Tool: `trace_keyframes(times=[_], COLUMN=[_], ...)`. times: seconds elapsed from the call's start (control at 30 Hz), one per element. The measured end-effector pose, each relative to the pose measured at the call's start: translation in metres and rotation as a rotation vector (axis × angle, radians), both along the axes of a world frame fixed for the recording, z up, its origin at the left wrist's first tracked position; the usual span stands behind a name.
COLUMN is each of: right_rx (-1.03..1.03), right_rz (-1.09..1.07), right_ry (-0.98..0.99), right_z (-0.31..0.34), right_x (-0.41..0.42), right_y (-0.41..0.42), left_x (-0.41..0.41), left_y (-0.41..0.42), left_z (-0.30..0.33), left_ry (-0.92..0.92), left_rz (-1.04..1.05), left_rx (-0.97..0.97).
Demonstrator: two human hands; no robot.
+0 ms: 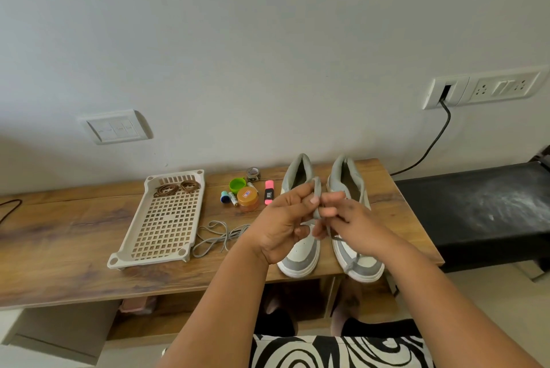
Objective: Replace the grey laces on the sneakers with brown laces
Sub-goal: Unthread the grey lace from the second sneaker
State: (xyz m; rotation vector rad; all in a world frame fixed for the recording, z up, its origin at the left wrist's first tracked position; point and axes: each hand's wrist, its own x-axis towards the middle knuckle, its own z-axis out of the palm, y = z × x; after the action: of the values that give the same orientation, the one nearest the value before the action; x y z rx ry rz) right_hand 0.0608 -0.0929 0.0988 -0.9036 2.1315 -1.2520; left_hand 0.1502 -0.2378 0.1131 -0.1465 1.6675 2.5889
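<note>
Here, head view. Wooden counter (74, 236) against a pale wall. At centre, left hand (282, 224) and right hand (354, 218) raised together above the sneakers, both pinching one grey lace (316, 198) between thumb and fingertips: left grip narrow, closed on the lace's upper loop; right grip narrow, closed on the same lace just at 4 o'clock of the left. Lace running down from the hands, across the toe of the right sneaker (357, 260). Left sneaker (300, 260) just beside it at 9 o'clock, partly hidden by the left hand; both grey and white, toes toward the camera, heels toward the wall. Second grey lace (214, 238) lying loose on the counter at 9 o'clock of the hands, between the left sneaker and a cream perforated tray (163, 227). Two coiled brown laces (178, 187) at the tray's far end. At 11 o'clock of the hands, small clutter: green cap (237, 183), amber jar (247, 198), pink highlighter (269, 192), batteries (229, 198). Black bench (476, 212) at 3 o'clock, past the counter's end.
</note>
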Motion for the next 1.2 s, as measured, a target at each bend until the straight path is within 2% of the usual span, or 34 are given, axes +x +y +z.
trace_keyframes(times=[0.07,0.2,0.3,0.4,0.5,0.6,0.73,0.83,0.9,1.0,1.03,1.07,1.1,1.17,1.2], right_rx=[-0.075,-0.084,-0.006,0.01,-0.133,-0.208,-0.309,-0.579,-0.796,-1.095,-1.105,-1.007,-0.759,0.017,0.314], right_rz=[0.052,0.16,0.197,0.208,0.056,-0.032,-0.053,0.011,-0.036,-0.351,-0.435,-0.52,-0.608,-0.647,-0.629], right_ry=[-0.21,-0.354,-0.381,-0.405,-0.52,-0.745,-0.99,-1.231,-1.302,-1.204,-1.118,-0.976,-0.763,-0.176,0.08], right_z=[0.002,0.005,0.008,0.011,0.016,0.02,0.018,0.014,0.013,0.018,0.018,0.017,0.013,0.001,-0.005], right_x=[0.004,0.002,-0.001,-0.003,-0.008,-0.018,-0.028,-0.039,-0.046,-0.052,-0.055,-0.057,-0.06,-0.06,-0.058], right_y=[-0.003,0.001,0.007,0.013,0.018,0.029,0.04,0.045,0.048,0.052,0.054,0.056,0.058,0.059,0.058], left_x=[-0.002,-0.005,-0.008,-0.011,-0.011,-0.009,-0.009,-0.01,-0.009,-0.006,-0.005,-0.005,-0.004,-0.004,-0.003], left_y=[0.002,0.003,0.008,0.012,0.011,0.015,0.021,0.021,0.021,0.018,0.016,0.014,0.012,0.011,0.011], left_z=[-0.003,-0.005,-0.011,-0.019,-0.02,-0.016,-0.012,-0.013,-0.016,-0.015,-0.014,-0.012,-0.011,-0.009,-0.007], left_ry=[0.029,0.072,0.084,0.114,0.124,0.09,0.054,0.038,0.005,-0.057,-0.069,-0.077,-0.083,-0.106,-0.122], left_rz=[0.061,0.21,0.291,0.339,0.22,0.0,-0.195,-0.215,-0.192,-0.142,-0.134,-0.134,-0.131,-0.113,-0.097], left_rx=[-0.032,-0.104,-0.284,-0.605,-0.942,-1.177,-1.222,-1.15,-1.058,-0.861,-0.805,-0.754,-0.717,-0.655,-0.631])
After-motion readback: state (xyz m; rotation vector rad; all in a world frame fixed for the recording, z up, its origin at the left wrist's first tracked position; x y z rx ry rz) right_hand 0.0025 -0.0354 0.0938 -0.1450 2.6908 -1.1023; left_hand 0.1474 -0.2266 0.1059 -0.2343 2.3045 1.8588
